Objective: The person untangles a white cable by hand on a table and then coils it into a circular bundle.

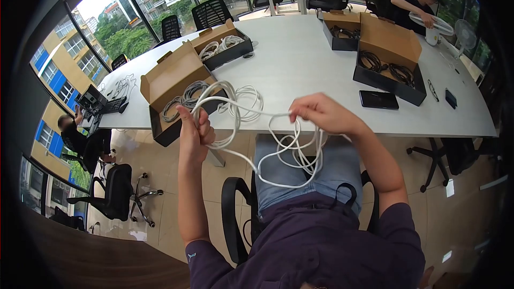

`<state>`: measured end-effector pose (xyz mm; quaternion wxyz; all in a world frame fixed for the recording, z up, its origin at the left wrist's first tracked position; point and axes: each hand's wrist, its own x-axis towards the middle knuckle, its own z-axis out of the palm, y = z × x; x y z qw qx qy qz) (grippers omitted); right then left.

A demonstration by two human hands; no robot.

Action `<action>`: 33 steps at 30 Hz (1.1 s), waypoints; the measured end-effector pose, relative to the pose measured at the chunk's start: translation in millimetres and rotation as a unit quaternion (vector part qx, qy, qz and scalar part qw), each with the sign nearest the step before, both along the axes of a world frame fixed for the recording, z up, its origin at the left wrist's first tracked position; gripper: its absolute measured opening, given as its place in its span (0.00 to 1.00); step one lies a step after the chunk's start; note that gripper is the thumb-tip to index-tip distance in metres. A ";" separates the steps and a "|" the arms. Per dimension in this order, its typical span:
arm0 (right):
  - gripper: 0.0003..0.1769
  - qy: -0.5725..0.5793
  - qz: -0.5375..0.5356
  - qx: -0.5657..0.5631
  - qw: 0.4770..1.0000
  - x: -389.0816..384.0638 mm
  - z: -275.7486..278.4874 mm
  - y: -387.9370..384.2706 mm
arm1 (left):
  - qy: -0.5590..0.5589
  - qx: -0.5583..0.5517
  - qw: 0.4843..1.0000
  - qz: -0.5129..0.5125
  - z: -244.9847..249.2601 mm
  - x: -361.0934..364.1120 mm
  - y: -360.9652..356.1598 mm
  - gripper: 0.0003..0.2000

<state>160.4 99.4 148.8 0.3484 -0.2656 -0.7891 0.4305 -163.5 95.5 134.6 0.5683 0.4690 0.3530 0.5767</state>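
Observation:
My left hand (196, 128) is closed round several loops of a white cable (235, 128), thumb pointing up. One strand runs across to my right hand (323, 113), whose fingers pinch it. Loose turns of the same cable hang between the hands and lie over my lap. Just beyond my left hand stands an open box (160, 138) with coiled grey cables (184, 98) inside. Another white cable coil (249, 99) rests on the table behind the held loops.
On the white table (294, 59) stand more open boxes: one with white cables (230, 53), two with black cables (393, 75). A black phone (379, 100) lies at right. One person (420, 8) handles a white fan part; another (85, 136) sits at left. An office chair (119, 190) stands left.

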 end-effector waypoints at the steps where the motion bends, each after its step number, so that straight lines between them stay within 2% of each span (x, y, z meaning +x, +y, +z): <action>1: 0.13 0.004 -0.052 0.044 0.998 6.1 3.9 1.8 | -0.008 -0.021 0.999 -0.023 0.1 1.5 -4.4 0.31; 4: 0.14 0.003 -0.229 0.165 0.959 12.3 9.6 6.1 | -0.070 -0.074 0.988 -0.116 -4.2 8.8 -12.2 0.30; 7: 0.16 0.059 -0.323 0.228 0.917 5.0 -8.2 19.2 | -0.144 -0.106 0.955 -0.237 -11.8 9.9 -16.2 0.29; 10: 0.19 0.001 -0.366 0.155 0.918 7.8 -23.7 26.5 | -0.169 -0.100 0.940 -0.280 -6.3 17.9 -25.1 0.29; 11: 0.21 0.033 -0.362 0.152 0.919 7.5 -33.5 30.8 | -0.186 -0.095 0.943 -0.259 -5.1 18.7 -26.3 0.29; 14: 0.21 0.024 -0.349 0.143 0.926 3.7 -46.2 16.6 | -0.221 -0.041 0.959 -0.175 2.8 19.1 -29.8 0.28; 16: 0.17 0.018 -0.319 0.115 0.940 2.2 -53.8 7.3 | -0.263 -0.011 0.936 -0.233 6.0 14.3 -32.0 0.27; 18: 0.13 0.018 -0.275 0.082 0.958 4.8 -64.0 -0.2 | -0.279 -0.005 0.928 -0.246 6.9 18.7 -38.4 0.28; 19: 0.11 0.051 -0.259 0.130 0.956 5.8 -73.5 0.2 | -0.252 -0.004 0.940 -0.229 6.6 22.3 -39.7 0.29; 22: 0.11 0.103 -0.306 0.257 0.911 10.1 -64.3 -15.6 | -0.171 -0.020 0.966 -0.195 3.2 27.8 -42.5 0.30; 24: 0.12 0.151 -0.368 0.278 0.874 20.1 -57.1 -19.5 | -0.113 -0.053 0.971 -0.203 -4.8 29.3 -37.8 0.31; 25: 0.13 0.174 -0.402 0.272 0.857 26.3 -52.5 -20.1 | -0.110 -0.107 0.961 -0.232 -10.4 31.2 -39.2 0.32; 26: 0.14 0.196 -0.435 0.266 0.838 33.5 -47.7 -20.2 | -0.120 -0.128 0.937 -0.303 -17.2 34.4 -40.7 0.32; 28: 0.16 0.189 -0.450 0.244 0.838 47.2 -41.2 -18.3 | -0.132 -0.120 0.917 -0.357 -28.7 45.5 -45.8 0.32; 33: 0.17 0.135 -0.449 0.243 0.849 51.2 -51.8 -30.8 | -0.166 -0.084 0.961 -0.206 -18.0 62.8 -47.3 0.29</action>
